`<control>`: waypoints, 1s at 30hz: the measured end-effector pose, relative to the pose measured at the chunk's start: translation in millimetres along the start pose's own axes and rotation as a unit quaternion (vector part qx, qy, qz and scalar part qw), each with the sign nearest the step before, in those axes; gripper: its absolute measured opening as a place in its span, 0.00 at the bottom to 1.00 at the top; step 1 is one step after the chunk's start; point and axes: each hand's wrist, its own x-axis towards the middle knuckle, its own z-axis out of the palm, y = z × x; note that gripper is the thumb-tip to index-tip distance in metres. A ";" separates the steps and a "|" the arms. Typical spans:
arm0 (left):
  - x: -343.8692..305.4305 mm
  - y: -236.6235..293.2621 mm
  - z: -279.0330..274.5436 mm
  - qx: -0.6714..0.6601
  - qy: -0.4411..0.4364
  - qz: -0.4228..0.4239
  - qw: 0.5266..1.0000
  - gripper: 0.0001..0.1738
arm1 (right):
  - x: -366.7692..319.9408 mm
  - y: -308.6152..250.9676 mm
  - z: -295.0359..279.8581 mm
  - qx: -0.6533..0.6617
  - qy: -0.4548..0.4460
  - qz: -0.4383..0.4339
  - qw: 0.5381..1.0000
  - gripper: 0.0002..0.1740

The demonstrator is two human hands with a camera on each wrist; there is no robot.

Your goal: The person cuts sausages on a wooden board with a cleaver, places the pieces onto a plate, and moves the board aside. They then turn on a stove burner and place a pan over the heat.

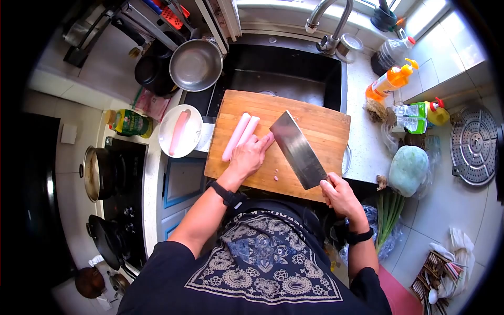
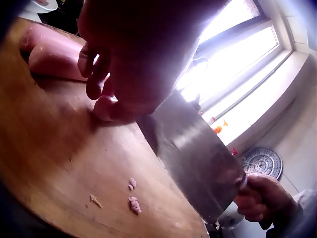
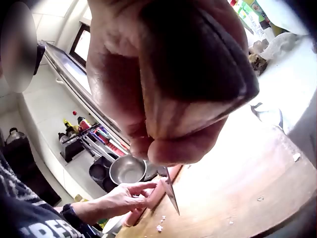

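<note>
The white plate holds one pink strip. Your left hand is open, index finger reaching towards the cleaver's blade; your right hand grips the cleaver by its handle. Two sausages lie on the board, just beside your left hand.

Head view above both wrist close-ups.
</note>
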 end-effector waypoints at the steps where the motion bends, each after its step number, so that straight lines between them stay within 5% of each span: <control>1: -0.4 -2.7 2.6 0.000 -0.003 -0.004 1.000 0.21 | -0.9 -1.6 -0.2 0.015 0.011 0.000 1.000 0.12; 14: 1.0 -8.3 10.7 -0.019 0.031 0.030 0.999 0.26 | 8.5 6.9 1.6 -0.025 0.018 -0.004 1.000 0.12; 23: -2.9 -8.9 9.0 -0.009 -0.002 -0.009 1.000 0.22 | 9.4 2.9 -7.2 0.109 0.070 -0.022 0.991 0.12; 30: -2.2 -4.3 4.6 -0.002 -0.007 -0.010 1.000 0.22 | 24.2 19.4 5.4 -0.086 0.078 -0.061 0.991 0.15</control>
